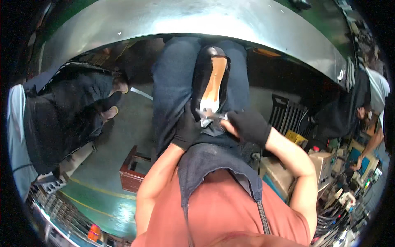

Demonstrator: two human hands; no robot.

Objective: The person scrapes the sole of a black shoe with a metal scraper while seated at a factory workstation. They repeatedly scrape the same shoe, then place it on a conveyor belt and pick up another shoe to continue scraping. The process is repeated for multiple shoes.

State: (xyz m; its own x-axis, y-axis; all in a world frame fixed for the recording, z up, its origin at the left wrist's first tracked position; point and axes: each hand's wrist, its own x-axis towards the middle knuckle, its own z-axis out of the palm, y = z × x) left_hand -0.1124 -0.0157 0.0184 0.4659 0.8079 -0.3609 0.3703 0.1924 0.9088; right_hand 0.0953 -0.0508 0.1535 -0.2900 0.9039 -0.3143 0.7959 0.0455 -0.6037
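Note:
A black shoe (pixel 199 82) with a tan insole (pixel 217 72) lies lengthwise across my thighs, its toe pointing away from me. Toward its near end the inside shows white. My left hand (pixel 187 128), in a black glove, is closed around the near left side of the shoe. A silver metal tool, like pliers (pixel 222 116), is gripped in my gloved right hand (pixel 246 126), whose thumb is bare. Its tip reaches into the near end of the shoe, beside my left fingers. Exactly what the tip touches is too blurred to tell.
A shiny metal bench (pixel 189 18) curves across in front of my knees. A dark red wooden stool (pixel 133 171) stands left on the floor, a black slatted crate (pixel 284 113) right. Beige machine parts (pixel 284 175) sit by my right elbow. People work on both sides.

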